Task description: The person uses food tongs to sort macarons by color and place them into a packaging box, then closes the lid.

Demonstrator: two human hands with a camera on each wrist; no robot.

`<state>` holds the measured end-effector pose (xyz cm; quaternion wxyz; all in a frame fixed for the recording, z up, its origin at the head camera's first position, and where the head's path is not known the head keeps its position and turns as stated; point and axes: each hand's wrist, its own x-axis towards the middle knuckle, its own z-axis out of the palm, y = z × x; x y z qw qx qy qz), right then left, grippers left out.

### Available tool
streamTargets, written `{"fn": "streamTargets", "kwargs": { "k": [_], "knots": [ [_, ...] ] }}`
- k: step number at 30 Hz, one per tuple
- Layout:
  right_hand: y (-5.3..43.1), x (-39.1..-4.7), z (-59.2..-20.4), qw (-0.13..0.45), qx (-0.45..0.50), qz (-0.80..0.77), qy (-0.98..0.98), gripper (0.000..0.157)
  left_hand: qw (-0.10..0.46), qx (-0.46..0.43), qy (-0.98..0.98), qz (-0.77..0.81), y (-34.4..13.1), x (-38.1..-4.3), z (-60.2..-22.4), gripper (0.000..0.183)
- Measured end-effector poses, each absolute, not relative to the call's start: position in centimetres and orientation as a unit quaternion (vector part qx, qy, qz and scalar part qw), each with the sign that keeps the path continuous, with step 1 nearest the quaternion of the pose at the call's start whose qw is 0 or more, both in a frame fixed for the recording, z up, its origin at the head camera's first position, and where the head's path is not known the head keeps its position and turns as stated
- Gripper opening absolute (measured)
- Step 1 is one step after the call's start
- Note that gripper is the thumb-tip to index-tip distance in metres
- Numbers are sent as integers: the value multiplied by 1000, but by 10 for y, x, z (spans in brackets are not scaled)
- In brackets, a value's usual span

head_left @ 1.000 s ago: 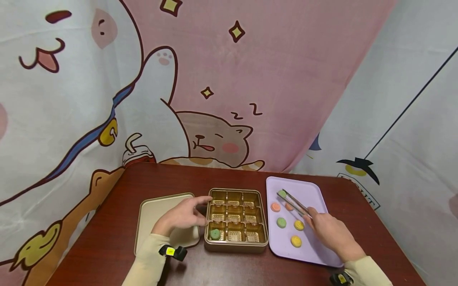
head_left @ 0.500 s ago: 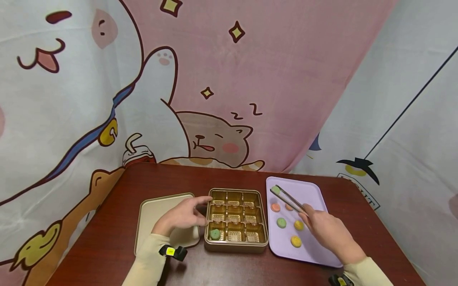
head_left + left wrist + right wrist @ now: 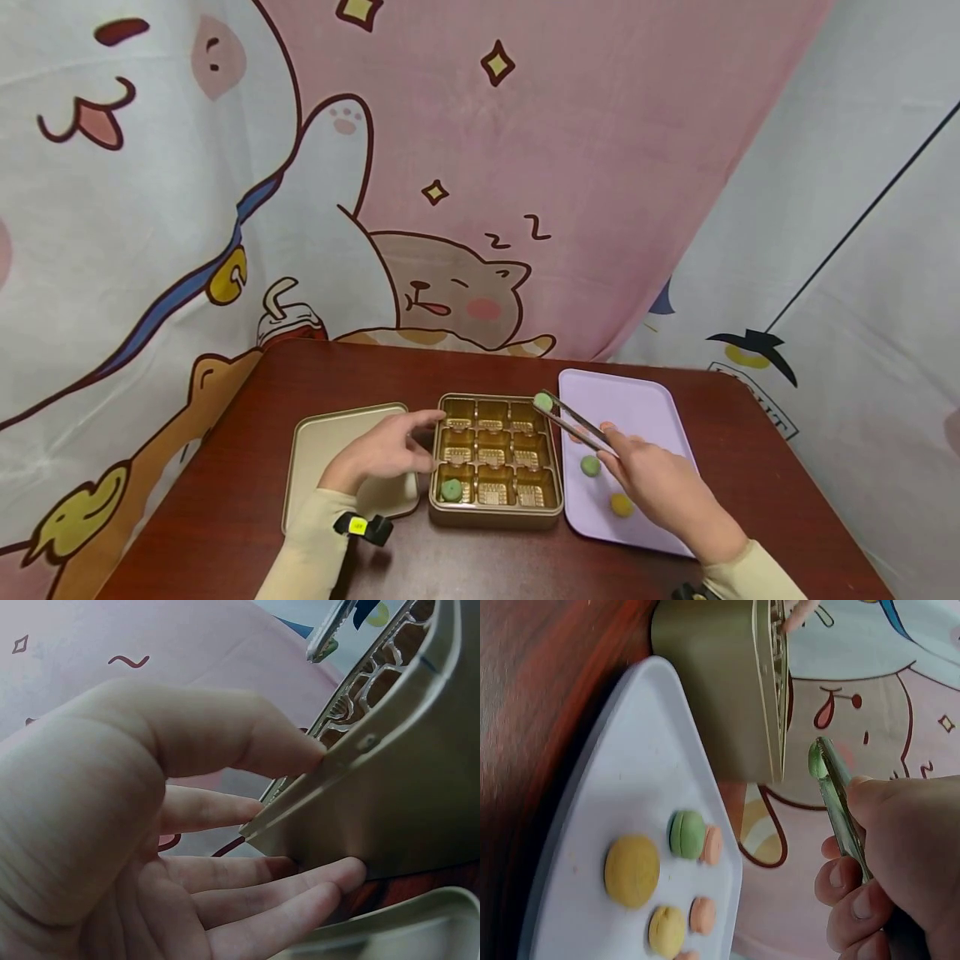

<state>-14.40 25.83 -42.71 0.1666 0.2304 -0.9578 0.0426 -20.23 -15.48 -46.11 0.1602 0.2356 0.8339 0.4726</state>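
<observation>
A printed cloth (image 3: pixel 615 167) fills the background, its pink and white cartoon animals behind a dark red-brown counter (image 3: pixel 225 500); on the counter a lilac tray (image 3: pixel 622 392) lies to the right of a gold box (image 3: pixel 495 520) divided into nine compartments, with a flat gold lid (image 3: pixel 322 450) at the box's left. The right hand (image 3: pixel 656 483) grips a pair of metal tongs (image 3: pixel 840 817); the left hand (image 3: pixel 386 450) is relaxed and grasps nothing — its fingertips rest against the rim and side wall of the box. The tongs pinch a green macaron (image 3: pixel 543 402), raised above the rim near the box's far right corner; a darker green macaron (image 3: pixel 451 490) sits in the near left compartment. On the tray — seen best from the right wrist — lie two yellow macarons (image 3: pixel 632 871), another green one (image 3: pixel 687 834) and some smaller orange pieces (image 3: pixel 703 915).
</observation>
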Motion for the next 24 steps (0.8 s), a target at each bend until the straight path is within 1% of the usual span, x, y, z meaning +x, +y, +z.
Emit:
{"fn": "streamTargets", "kwargs": {
  "k": [6, 8, 12, 15, 19, 21, 24],
  "knots": [
    [242, -141, -429, 177, 245, 31, -953, 31, 156, 241, 832, 474, -155, -203, -461, 81],
    [236, -139, -430, 181, 249, 34, -951, 34, 156, 241, 832, 474, -155, -203, -461, 81],
    [226, -138, -431, 211, 280, 24, -936, 37, 157, 238, 832, 476, -155, -202, -462, 81],
    [218, -137, -431, 226, 305, 14, -925, 30, 158, 235, 832, 477, -155, -203, -463, 81],
    [207, -134, -431, 226, 327, 13, -917, 29, 160, 236, 829, 480, -155, -203, -463, 81],
    [201, -132, -431, 227, 337, 13, -913, 32, 161, 236, 829, 481, -155, -203, -463, 81],
    [193, -130, -431, 223, 349, 14, -910, 32, 159, 236, 831, 478, -155, -203, -463, 81]
  ]
}}
